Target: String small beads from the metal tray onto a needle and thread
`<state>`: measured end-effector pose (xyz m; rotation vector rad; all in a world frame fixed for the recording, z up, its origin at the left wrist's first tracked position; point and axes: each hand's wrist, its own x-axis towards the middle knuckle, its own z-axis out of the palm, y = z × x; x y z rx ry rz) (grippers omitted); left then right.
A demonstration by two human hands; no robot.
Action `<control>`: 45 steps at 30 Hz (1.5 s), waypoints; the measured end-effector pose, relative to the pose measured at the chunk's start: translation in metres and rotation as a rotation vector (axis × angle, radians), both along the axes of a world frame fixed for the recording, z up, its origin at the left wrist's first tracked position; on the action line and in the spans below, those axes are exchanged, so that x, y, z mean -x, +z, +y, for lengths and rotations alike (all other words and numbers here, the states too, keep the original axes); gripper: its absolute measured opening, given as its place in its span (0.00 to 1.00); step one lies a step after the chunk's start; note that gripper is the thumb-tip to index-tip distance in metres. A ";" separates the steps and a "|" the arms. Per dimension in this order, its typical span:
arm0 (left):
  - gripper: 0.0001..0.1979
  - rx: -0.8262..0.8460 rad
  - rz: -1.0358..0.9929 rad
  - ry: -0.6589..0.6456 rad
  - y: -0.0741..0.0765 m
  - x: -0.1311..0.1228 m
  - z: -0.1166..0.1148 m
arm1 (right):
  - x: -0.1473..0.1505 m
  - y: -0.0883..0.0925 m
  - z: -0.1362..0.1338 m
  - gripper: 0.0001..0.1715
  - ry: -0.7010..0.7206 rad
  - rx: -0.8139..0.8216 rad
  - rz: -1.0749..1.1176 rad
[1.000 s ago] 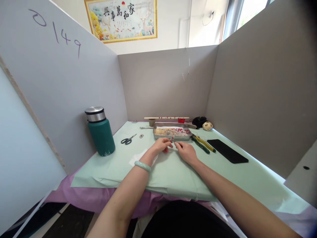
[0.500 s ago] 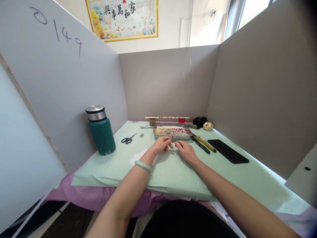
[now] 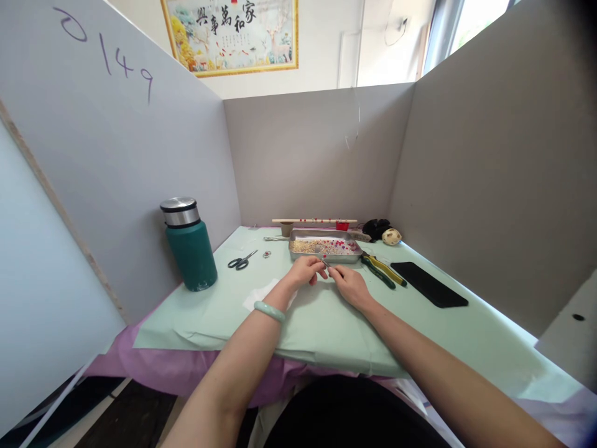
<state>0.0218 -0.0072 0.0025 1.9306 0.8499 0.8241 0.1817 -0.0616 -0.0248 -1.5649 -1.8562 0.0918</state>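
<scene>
My left hand (image 3: 305, 272) and my right hand (image 3: 349, 285) meet just in front of a metal tray (image 3: 325, 247) filled with small beads. Both hands are pinched, fingertips nearly touching, around a thin small item (image 3: 326, 264) that I cannot make out clearly. A pale green bangle (image 3: 268, 311) sits on my left wrist. Both forearms rest over the light green sheet (image 3: 326, 323) covering the table.
A teal flask (image 3: 188, 244) stands at the left. Small scissors (image 3: 241, 260) lie left of the tray, green-handled pliers (image 3: 382, 269) and a black phone (image 3: 429, 284) to its right. A wooden stick (image 3: 313, 221) and a small round ornament (image 3: 391, 236) sit at the back. Grey partitions enclose three sides.
The hands stay almost where they were, with only tiny finger shifts. The view has tilted very slightly.
</scene>
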 end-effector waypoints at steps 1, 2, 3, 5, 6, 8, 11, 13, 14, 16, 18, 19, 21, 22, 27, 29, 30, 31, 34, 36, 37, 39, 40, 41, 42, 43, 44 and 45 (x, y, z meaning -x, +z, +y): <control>0.10 -0.009 0.011 0.004 0.000 0.000 0.000 | 0.000 0.000 0.000 0.16 -0.002 0.000 -0.003; 0.10 -0.018 0.021 0.010 0.001 0.000 0.000 | 0.000 0.000 0.000 0.16 -0.003 0.000 -0.006; 0.10 -0.027 0.032 0.017 0.001 0.000 0.000 | 0.000 0.000 0.000 0.15 -0.004 0.001 -0.009; 0.10 -0.040 0.056 0.035 0.002 0.000 -0.001 | 0.001 0.001 -0.001 0.15 -0.006 0.004 -0.017; 0.10 -0.043 0.071 0.042 0.002 0.001 -0.001 | 0.001 0.001 -0.001 0.15 -0.007 0.007 -0.022; 0.10 -0.037 0.106 0.051 0.002 0.001 -0.001 | 0.001 0.002 -0.001 0.15 -0.011 0.013 -0.036; 0.13 -0.006 0.165 0.059 0.001 0.001 0.000 | 0.003 0.003 -0.001 0.15 -0.025 0.022 -0.060; 0.15 0.019 0.198 0.069 0.000 0.002 0.001 | 0.004 0.004 0.000 0.15 -0.040 0.029 -0.077; 0.16 0.030 0.212 0.075 -0.001 0.002 0.002 | 0.005 0.004 0.001 0.15 -0.049 0.034 -0.086; 0.16 0.049 0.232 0.088 -0.002 0.003 0.003 | 0.007 0.004 0.001 0.15 -0.070 0.046 -0.105; 0.17 0.066 0.242 0.099 -0.004 0.003 0.005 | 0.009 0.004 0.001 0.15 -0.090 0.056 -0.122; 0.17 0.074 0.244 0.102 -0.005 0.003 0.006 | 0.010 0.004 0.000 0.15 -0.099 0.060 -0.129; 0.17 0.089 0.241 0.106 -0.006 0.003 0.007 | 0.011 0.004 0.000 0.15 -0.114 0.065 -0.139; 0.17 0.097 0.235 0.105 -0.006 0.003 0.007 | 0.011 0.004 -0.001 0.15 -0.120 0.067 -0.143; 0.16 0.133 0.165 0.072 -0.007 0.000 0.007 | 0.010 0.004 -0.002 0.15 -0.128 0.065 -0.139; 0.16 0.141 0.125 0.056 -0.007 -0.001 0.007 | 0.008 0.004 -0.002 0.15 -0.129 0.062 -0.130; 0.15 0.141 0.103 0.051 -0.008 -0.002 0.008 | 0.008 0.004 -0.002 0.15 -0.130 0.061 -0.125; 0.15 0.139 0.082 0.050 -0.008 -0.002 0.008 | 0.007 0.004 -0.002 0.15 -0.131 0.060 -0.120; 0.12 0.122 0.015 0.059 -0.007 0.000 0.007 | 0.007 0.004 -0.003 0.15 -0.133 0.055 -0.109; 0.10 0.110 -0.024 0.061 -0.006 0.000 0.005 | 0.006 0.004 -0.003 0.15 -0.135 0.052 -0.103; 0.09 0.106 -0.041 0.057 -0.005 0.001 0.004 | 0.006 0.004 -0.003 0.15 -0.135 0.051 -0.100; 0.08 0.104 -0.068 0.046 -0.003 0.001 0.002 | 0.006 0.004 -0.003 0.15 -0.134 0.049 -0.094; 0.07 0.106 -0.080 0.042 -0.002 0.001 0.001 | 0.006 0.004 -0.002 0.15 -0.132 0.048 -0.091; 0.07 0.110 -0.091 0.039 -0.001 0.001 0.000 | 0.006 0.004 -0.002 0.15 -0.130 0.047 -0.088; 0.06 0.116 -0.101 0.037 0.001 0.000 -0.001 | 0.005 0.004 -0.002 0.15 -0.126 0.047 -0.084; 0.06 0.123 -0.111 0.037 0.001 0.000 -0.002 | 0.005 0.004 -0.002 0.15 -0.122 0.048 -0.080; 0.06 0.131 -0.120 0.037 0.002 0.000 -0.002 | 0.005 0.004 -0.002 0.15 -0.118 0.049 -0.076; 0.06 0.139 -0.129 0.037 0.003 0.000 -0.002 | 0.005 0.004 -0.002 0.15 -0.114 0.049 -0.072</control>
